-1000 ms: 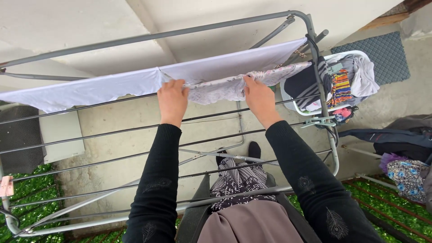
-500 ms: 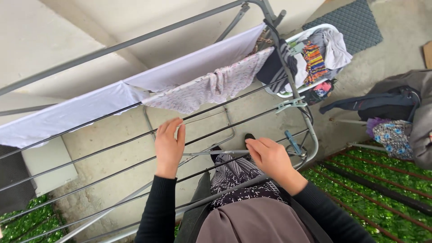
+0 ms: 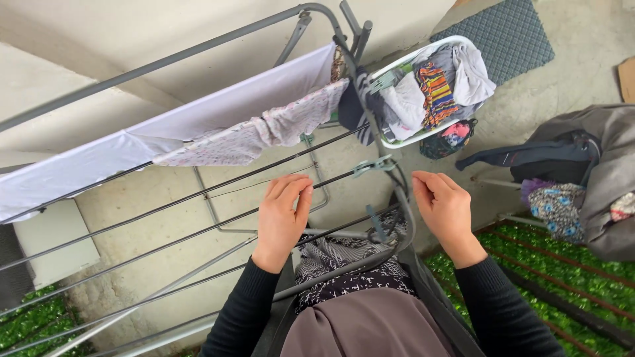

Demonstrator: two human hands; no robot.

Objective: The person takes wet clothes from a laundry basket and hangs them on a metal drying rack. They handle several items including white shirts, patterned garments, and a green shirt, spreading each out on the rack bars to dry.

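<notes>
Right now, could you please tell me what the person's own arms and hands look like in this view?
Both arms wear long, close-fitting black sleeves that end at the wrists. The left hand and the right hand are bare: no gloves, and no rings, watch or bracelets that I can make out. The sleeves look plain, without visible markings or patterns.

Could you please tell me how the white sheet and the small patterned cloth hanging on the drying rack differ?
The white sheet is plain, while the small patterned cloth carries a faint speckled print. The sheet is long and spans most of the rail; the patterned cloth covers only a short stretch. The sheet hangs fairly smooth, whereas the patterned cloth is bunched near its middle. Both are draped over the far rails of the grey drying rack, beyond both hands.
</notes>
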